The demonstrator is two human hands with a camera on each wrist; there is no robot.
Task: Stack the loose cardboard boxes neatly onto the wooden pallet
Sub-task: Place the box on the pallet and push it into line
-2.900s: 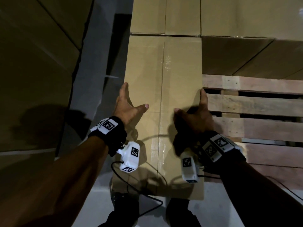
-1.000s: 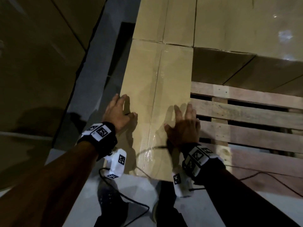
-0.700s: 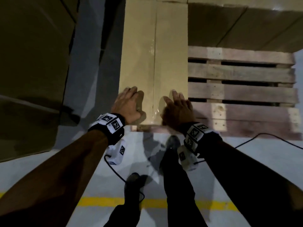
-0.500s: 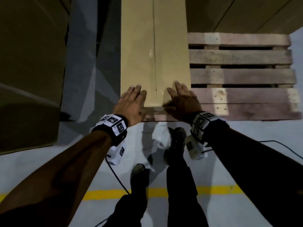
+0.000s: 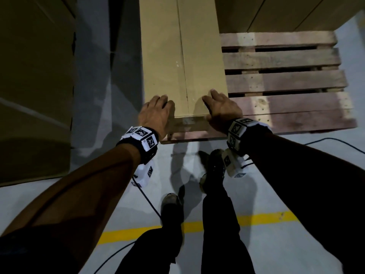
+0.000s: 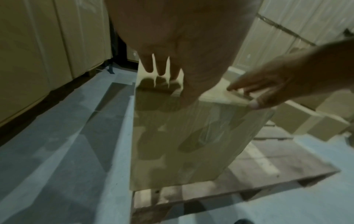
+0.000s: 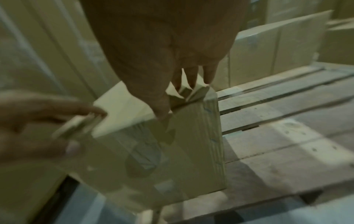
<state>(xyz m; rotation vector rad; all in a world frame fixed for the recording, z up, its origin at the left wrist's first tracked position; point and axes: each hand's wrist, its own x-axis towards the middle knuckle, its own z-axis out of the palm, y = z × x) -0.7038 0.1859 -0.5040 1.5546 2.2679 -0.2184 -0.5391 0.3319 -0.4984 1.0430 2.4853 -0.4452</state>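
A long taped cardboard box (image 5: 181, 56) lies on the left side of the wooden pallet (image 5: 286, 84), its near end just short of the pallet's front edge. My left hand (image 5: 155, 111) and right hand (image 5: 221, 107) rest on the box's near top edge. Their fingers lie fairly straight on the top and the thumbs hang over the front face. The left wrist view shows the box (image 6: 191, 144) end-on, with the right hand (image 6: 277, 84) at its right corner. In the right wrist view the left hand (image 7: 38, 121) touches the box (image 7: 162, 159) at its left corner.
More cardboard boxes (image 5: 276, 12) stand stacked at the back of the pallet. Tall cartons (image 5: 35, 76) wall off the left, with a narrow strip of grey floor between. My feet (image 5: 213, 167) and a yellow floor line (image 5: 262, 217) are in front of the pallet.
Both hands slid back along the box top from its middle to its near edge while I stepped back. Over the last half second they have stayed there.
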